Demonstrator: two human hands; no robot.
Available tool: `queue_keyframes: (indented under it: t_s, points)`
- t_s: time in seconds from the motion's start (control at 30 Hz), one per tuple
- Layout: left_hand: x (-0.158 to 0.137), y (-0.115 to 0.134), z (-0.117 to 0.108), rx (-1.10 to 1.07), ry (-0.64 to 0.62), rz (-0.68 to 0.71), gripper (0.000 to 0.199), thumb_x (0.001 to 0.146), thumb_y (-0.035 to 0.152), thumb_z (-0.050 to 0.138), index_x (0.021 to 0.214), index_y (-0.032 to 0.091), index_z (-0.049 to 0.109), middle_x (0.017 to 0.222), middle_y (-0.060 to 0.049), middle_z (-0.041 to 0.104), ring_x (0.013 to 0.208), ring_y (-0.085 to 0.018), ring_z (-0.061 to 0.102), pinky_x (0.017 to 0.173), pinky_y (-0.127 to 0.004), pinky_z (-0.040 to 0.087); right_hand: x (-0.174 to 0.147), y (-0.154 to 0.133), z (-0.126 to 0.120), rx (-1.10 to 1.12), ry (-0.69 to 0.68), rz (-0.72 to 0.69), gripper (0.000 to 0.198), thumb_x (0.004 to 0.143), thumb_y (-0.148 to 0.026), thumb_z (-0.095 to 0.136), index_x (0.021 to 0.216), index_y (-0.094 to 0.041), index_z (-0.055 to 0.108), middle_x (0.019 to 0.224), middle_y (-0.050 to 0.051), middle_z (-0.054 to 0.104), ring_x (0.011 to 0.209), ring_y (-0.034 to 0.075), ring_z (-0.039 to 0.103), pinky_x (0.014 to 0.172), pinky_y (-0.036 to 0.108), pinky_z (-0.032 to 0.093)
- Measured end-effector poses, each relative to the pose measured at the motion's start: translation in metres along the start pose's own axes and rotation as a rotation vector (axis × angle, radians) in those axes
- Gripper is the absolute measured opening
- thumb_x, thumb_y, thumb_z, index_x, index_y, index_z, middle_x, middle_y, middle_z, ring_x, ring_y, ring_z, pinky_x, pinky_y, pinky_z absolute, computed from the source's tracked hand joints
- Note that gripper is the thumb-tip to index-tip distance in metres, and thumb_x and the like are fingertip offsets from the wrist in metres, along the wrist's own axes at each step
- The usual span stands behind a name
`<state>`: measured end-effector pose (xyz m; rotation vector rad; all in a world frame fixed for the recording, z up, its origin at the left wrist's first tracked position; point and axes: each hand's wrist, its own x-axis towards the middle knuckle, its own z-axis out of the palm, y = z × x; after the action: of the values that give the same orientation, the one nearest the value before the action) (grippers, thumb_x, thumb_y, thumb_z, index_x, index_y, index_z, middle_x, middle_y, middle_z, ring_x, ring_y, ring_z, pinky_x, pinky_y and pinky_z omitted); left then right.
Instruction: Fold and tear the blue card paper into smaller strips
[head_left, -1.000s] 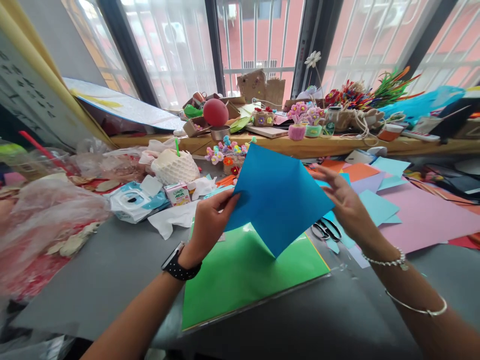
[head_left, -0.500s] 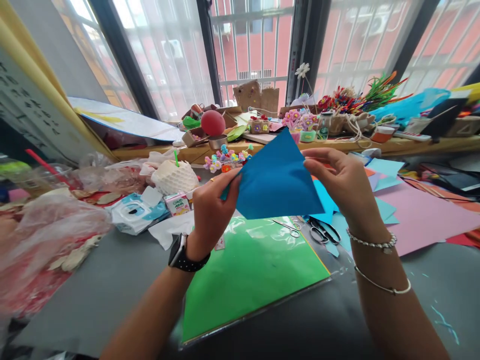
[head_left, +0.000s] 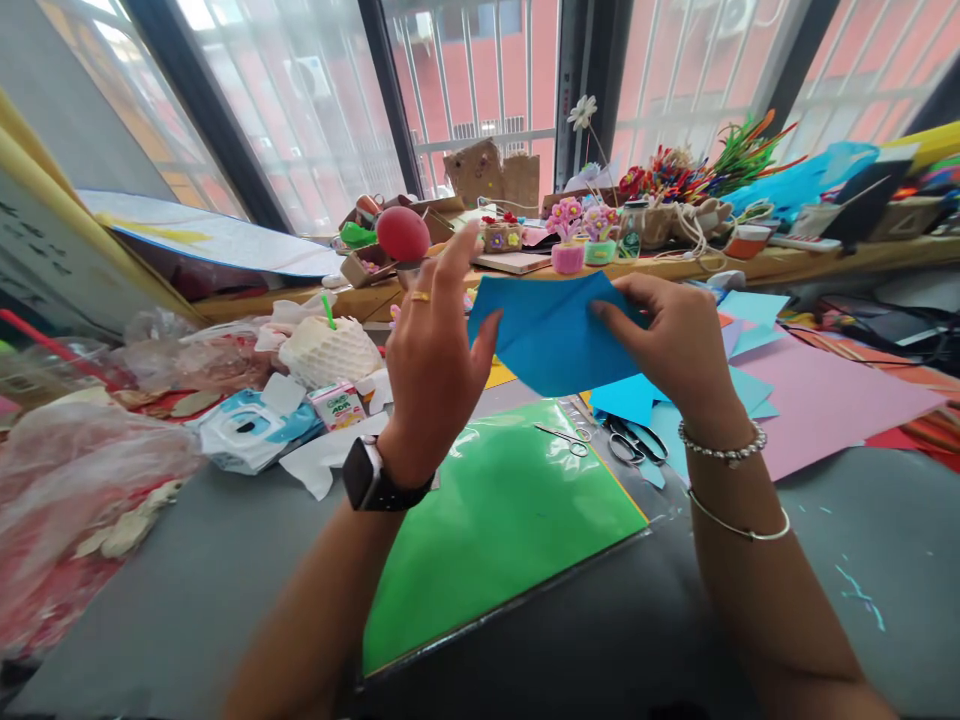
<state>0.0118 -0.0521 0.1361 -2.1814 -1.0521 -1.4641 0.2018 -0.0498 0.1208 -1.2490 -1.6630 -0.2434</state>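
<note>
A sheet of blue paper (head_left: 559, 335) with a diagonal crease hangs in the air above the table. My right hand (head_left: 675, 335) pinches its right part between thumb and fingers. At the paper's left edge, my left hand (head_left: 439, 350) has its fingers raised and spread, with the thumb beside or touching the edge; I cannot tell which. Below lies a green sheet in clear plastic (head_left: 502, 540), with small scissors (head_left: 568, 437) on its far part. Larger black-handled scissors (head_left: 636, 442) rest just to the right, by light blue paper pieces (head_left: 630, 398).
Wet wipes (head_left: 255, 425), a small carton (head_left: 337, 403) and plastic bags (head_left: 82, 470) crowd the left. A large pink sheet (head_left: 840, 400) covers the right side. Along the windowsill stand a red ball (head_left: 403, 235), potted craft flowers (head_left: 568, 235) and colourful pipe cleaners (head_left: 679, 175).
The left fingers have let go of their pinch and spread upward. The blue paper has turned in the right hand, its peak no longer pointing up. The view has shifted slightly.
</note>
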Motion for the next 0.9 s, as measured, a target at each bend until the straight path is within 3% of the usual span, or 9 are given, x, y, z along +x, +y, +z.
queue_keyframes:
  t_s: [0.07,0.13,0.23,0.37,0.63,0.9]
  points:
    - [0.005,0.010,0.003,0.209,0.084,0.067,0.053,0.073,0.017,0.057,0.123,0.015,0.038,0.123,-0.009,0.046,0.113,-0.024,0.040,0.097,-0.039,0.029,-0.002,-0.005,0.001,-0.089,-0.018,-0.072,0.017,0.075,-0.026,0.050,0.079,-0.017,0.063,0.073,0.004,0.064,0.067,0.017,0.057,0.064,0.031,0.041]
    - [0.006,0.019,0.007,0.359,0.087,0.145,0.040,0.075,0.018,0.054,0.114,0.020,0.048,0.116,-0.007,0.052,0.109,-0.026,0.043,0.099,-0.046,0.021,-0.004,-0.010,0.001,-0.143,-0.027,-0.130,0.016,0.076,-0.024,0.048,0.082,-0.017,0.062,0.077,0.005,0.065,0.072,0.019,0.059,0.066,0.033,0.042]
    - [0.001,0.023,0.017,0.333,0.065,0.202,0.020,0.079,0.016,0.046,0.092,0.024,0.059,0.089,-0.004,0.063,0.090,-0.023,0.053,0.098,-0.052,0.017,-0.008,-0.017,0.001,-0.180,-0.049,-0.200,0.016,0.076,-0.022,0.048,0.083,-0.017,0.062,0.079,0.006,0.065,0.074,0.020,0.059,0.066,0.033,0.043]
    - [-0.009,0.017,0.025,0.245,0.088,0.244,0.021,0.081,0.014,0.042,0.084,0.021,0.061,0.071,-0.001,0.063,0.079,-0.018,0.056,0.095,-0.050,0.023,-0.011,-0.026,0.000,-0.186,-0.018,-0.229,0.017,0.078,-0.022,0.047,0.082,-0.015,0.062,0.079,0.006,0.065,0.074,0.019,0.059,0.067,0.031,0.043]
    - [-0.011,0.016,0.019,0.241,0.053,0.264,0.018,0.081,0.016,0.044,0.081,0.020,0.062,0.073,0.000,0.065,0.070,-0.015,0.058,0.090,-0.044,0.031,-0.014,-0.035,-0.003,-0.102,0.089,-0.256,0.018,0.079,-0.018,0.046,0.088,-0.019,0.062,0.084,0.004,0.066,0.079,0.017,0.059,0.071,0.030,0.044]
    - [-0.013,0.022,0.018,0.257,0.124,0.254,0.018,0.082,0.021,0.045,0.078,0.020,0.062,0.069,-0.001,0.065,0.066,-0.014,0.059,0.086,-0.037,0.037,-0.018,-0.044,-0.005,-0.089,0.100,-0.274,0.015,0.079,-0.019,0.048,0.083,-0.019,0.062,0.078,0.003,0.065,0.074,0.015,0.059,0.066,0.027,0.043]
